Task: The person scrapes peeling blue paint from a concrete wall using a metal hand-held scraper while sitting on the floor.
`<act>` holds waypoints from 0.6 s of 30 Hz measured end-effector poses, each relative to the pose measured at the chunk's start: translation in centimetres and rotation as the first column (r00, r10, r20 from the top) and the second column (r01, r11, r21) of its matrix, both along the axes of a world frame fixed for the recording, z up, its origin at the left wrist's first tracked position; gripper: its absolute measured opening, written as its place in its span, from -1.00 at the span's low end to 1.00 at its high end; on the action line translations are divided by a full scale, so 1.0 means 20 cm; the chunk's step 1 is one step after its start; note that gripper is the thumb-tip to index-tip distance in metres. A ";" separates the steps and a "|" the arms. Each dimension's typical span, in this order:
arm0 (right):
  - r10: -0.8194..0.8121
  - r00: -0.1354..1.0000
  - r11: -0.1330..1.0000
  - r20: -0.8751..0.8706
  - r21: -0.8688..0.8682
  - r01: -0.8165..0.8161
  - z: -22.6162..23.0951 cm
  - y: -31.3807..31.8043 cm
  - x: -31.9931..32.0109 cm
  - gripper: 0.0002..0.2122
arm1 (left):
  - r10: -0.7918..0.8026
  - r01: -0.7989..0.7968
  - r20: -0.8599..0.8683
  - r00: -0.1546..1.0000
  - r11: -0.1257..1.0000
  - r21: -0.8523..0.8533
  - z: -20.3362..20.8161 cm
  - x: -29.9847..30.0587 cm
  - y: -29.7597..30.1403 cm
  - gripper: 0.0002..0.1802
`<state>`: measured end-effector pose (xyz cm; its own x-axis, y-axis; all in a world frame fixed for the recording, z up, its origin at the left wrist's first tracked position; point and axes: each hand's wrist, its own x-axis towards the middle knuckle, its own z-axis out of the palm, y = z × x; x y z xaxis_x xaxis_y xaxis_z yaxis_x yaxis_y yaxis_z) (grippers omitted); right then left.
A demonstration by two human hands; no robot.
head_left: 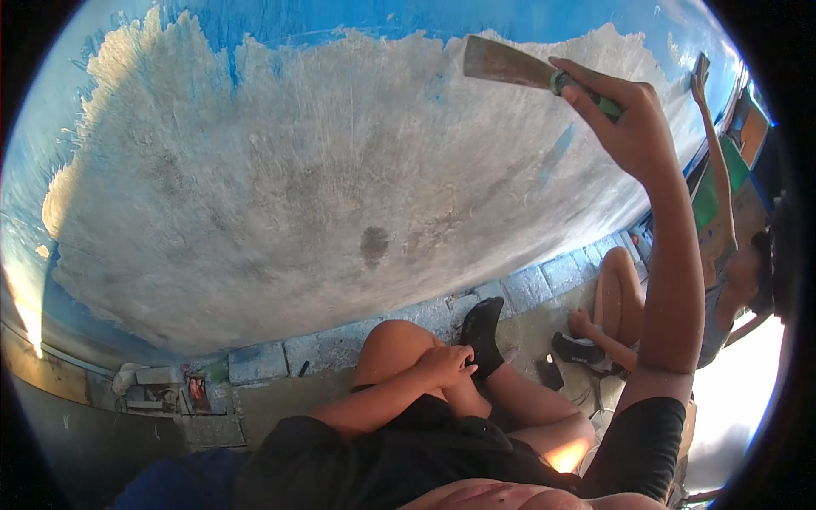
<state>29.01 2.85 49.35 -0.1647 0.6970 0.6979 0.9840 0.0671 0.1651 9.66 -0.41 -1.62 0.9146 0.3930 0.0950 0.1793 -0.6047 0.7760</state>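
My right hand (633, 115) is raised in front of the wall, wrapped round the green handle of a scraper (510, 65). Its wide, worn metal blade points left, near the upper edge of the bare patch. Blue paint (297, 15) surrounds that grey, rough patch (340, 170), and a few blue streaks remain inside it. Low down, my left hand (446, 365) rests across my bent leg, close to my black sock (483, 336). Its fingers are curled; whatever they may hold is too small to make out.
At right another person (731, 280) sits by the wall, one arm raised with a dark tool (699, 70) against the blue paint. Grey blocks (527, 289) line the wall's foot. A dark phone-like object (549, 371) lies on the floor; rubble (157, 391) sits at lower left.
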 end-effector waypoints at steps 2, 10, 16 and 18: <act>0.077 0.996 0.996 0.055 0.035 -0.079 -0.01 0.01 0.02 -0.65 | -0.008 0.008 0.014 1.000 1.000 -0.012 0.00 0.00 -0.01 -0.63; 0.087 0.996 0.996 0.003 0.002 -0.087 0.01 -0.01 -0.02 -0.65 | 0.016 -0.017 0.041 0.999 0.999 0.037 -0.02 0.01 0.02 -0.62; 0.031 0.999 0.999 -0.033 -0.015 -0.031 0.01 -0.03 -0.08 -0.66 | 0.007 -0.008 0.007 1.000 1.000 0.015 -0.03 0.02 0.02 -0.61; 0.026 0.998 0.999 -0.064 -0.019 -0.027 -0.01 -0.02 -0.07 -0.66 | -0.003 0.003 -0.004 1.000 1.000 -0.017 -0.03 0.00 0.01 -0.61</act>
<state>27.62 2.41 49.14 -0.1390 0.7069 0.6935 0.9903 0.0957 0.1009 9.76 -0.28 -2.19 0.9162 0.3917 0.0850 0.1802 -0.5920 0.7855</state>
